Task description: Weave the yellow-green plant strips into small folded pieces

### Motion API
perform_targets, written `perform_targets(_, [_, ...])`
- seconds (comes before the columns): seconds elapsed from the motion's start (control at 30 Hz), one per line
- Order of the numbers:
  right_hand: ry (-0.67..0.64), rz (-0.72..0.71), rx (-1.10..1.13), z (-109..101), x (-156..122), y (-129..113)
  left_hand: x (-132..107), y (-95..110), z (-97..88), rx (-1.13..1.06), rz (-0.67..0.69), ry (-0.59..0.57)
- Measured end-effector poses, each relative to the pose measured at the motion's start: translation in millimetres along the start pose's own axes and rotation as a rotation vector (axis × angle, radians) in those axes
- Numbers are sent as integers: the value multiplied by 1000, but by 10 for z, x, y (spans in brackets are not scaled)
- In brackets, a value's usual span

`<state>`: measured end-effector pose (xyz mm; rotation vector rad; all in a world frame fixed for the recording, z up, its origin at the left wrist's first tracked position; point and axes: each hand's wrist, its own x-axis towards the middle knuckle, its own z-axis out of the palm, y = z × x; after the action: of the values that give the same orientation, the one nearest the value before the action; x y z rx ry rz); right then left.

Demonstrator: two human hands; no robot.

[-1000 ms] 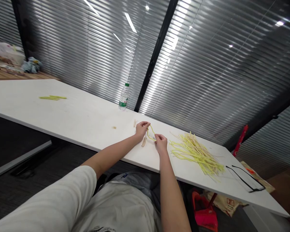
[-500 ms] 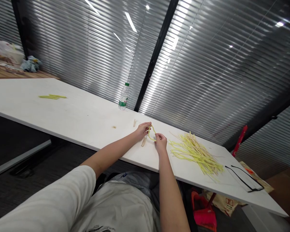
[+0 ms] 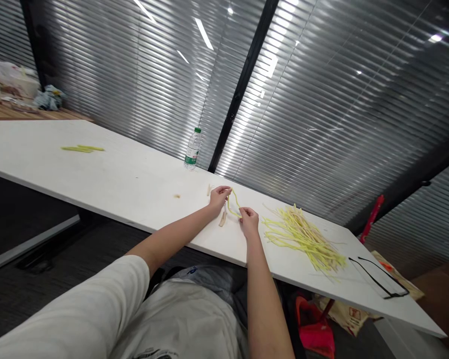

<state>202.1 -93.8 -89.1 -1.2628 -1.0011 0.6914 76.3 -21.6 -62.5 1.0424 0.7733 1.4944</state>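
Pinching yellow strand (image 3: 231, 211) in right hand (image 3: 249, 219), grip narrow. Bent between hands over white table (image 3: 142, 179); can't tell if touching. Can't make out ends inside either grip. Running lengthwise away and leftward to left hand (image 3: 219, 196), also pinching it narrowly.

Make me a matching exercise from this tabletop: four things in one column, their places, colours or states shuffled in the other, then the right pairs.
Column one
1. Looped strand
2. Bottle
3. Heap of strands
4. Glasses

Column two
A. Black, arms unfolded
B. Held between left hand and right hand
C. Yellow and cream, spread loosely
D. Upright, with a green cap

Pairs: 1-B, 2-D, 3-C, 4-A
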Motion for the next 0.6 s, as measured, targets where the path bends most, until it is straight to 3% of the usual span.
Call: perform_targets(0.6, [-20, -5, -9, 8, -27, -52, 29, 8, -16, 27, 12, 44])
